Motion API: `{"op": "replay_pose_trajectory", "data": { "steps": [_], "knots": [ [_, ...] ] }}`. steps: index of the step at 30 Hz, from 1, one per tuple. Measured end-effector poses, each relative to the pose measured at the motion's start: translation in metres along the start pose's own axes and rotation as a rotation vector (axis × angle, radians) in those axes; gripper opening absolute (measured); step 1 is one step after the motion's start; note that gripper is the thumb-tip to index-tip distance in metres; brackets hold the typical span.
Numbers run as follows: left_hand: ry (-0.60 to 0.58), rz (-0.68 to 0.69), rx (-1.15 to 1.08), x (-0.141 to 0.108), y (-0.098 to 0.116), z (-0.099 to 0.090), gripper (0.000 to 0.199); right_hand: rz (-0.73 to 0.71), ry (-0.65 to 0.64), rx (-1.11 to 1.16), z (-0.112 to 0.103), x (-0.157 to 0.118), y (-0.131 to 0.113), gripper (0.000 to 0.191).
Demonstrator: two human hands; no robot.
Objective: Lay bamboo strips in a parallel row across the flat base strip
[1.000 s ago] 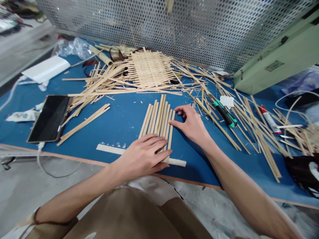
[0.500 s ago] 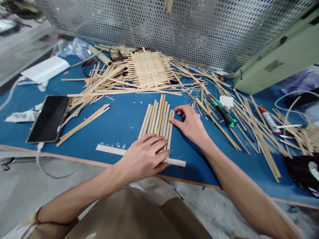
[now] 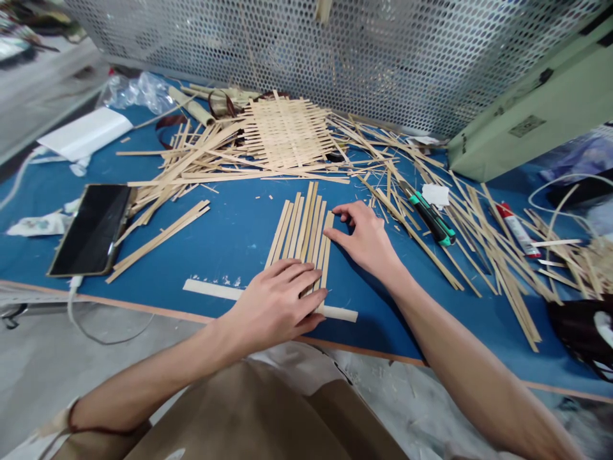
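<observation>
Barely shifted, the left hand lies open on bamboo strips, the right hand seemingly touching them (fingers grasping nothing).

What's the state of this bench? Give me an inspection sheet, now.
surface: blue board table with a tan edge, littered with offcuts
job's things: pale parallel bamboo strips over a flat crosswise bamboo strip; woven bamboo mat beyond
clutter: loose bamboo offcuts, green-and-black utility knife, black smartphone, red-and-white tube
hands: left hand flat on the strips; right hand open beside them
cables: white cable from the smartphone; white cable loop at right
surroundings: perforated metal panel, pale green case, grey concrete floor
</observation>
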State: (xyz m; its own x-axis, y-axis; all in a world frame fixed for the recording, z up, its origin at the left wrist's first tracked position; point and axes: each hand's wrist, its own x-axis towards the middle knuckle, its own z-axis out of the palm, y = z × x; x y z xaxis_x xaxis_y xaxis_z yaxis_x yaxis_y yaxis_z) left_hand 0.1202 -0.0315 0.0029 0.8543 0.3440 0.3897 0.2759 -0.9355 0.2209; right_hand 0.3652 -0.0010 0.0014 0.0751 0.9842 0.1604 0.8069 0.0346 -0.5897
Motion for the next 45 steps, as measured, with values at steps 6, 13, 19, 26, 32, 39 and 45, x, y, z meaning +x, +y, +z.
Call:
{"op": "replay_pose_trajectory", "data": {
  "steps": [6, 13, 19, 26, 32, 39, 45],
  "knots": [
    [0.001, -0.004, 0.003, 0.0, 0.0, -0.001, 0.022, -0.002, -0.016, -0.019, -0.001, -0.001, -0.003, 0.021],
    [-0.014, -0.015, -0.003, 0.0, 0.002, -0.003, 0.021, -0.02, -0.009, -0.04, 0.001, 0.001, 0.002, 0.024],
    [0.007, -0.005, -0.005, 0.002, 0.001, -0.004, 0.02, -0.027, -0.016, -0.061, 0.001, 0.002, 0.002, 0.024],
    [0.051, 0.16, 0.067, 0.003, 0.01, -0.002, 0.019, -0.02, -0.023, -0.077, 0.001, 0.002, 0.001, 0.024],
    [-0.012, 0.251, 0.336, -0.011, 0.026, -0.007, 0.031, -0.02, -0.019, -0.079, 0.002, 0.001, 0.001, 0.023],
    [0.014, 0.226, 0.27, -0.02, 0.027, -0.005, 0.039, -0.029, -0.019, -0.085, 0.001, 0.0, 0.001, 0.023],
    [0.062, 0.209, 0.196, -0.02, 0.025, 0.0, 0.04, -0.023, -0.024, -0.086, 0.001, 0.0, 0.001, 0.025]
  ]
}}
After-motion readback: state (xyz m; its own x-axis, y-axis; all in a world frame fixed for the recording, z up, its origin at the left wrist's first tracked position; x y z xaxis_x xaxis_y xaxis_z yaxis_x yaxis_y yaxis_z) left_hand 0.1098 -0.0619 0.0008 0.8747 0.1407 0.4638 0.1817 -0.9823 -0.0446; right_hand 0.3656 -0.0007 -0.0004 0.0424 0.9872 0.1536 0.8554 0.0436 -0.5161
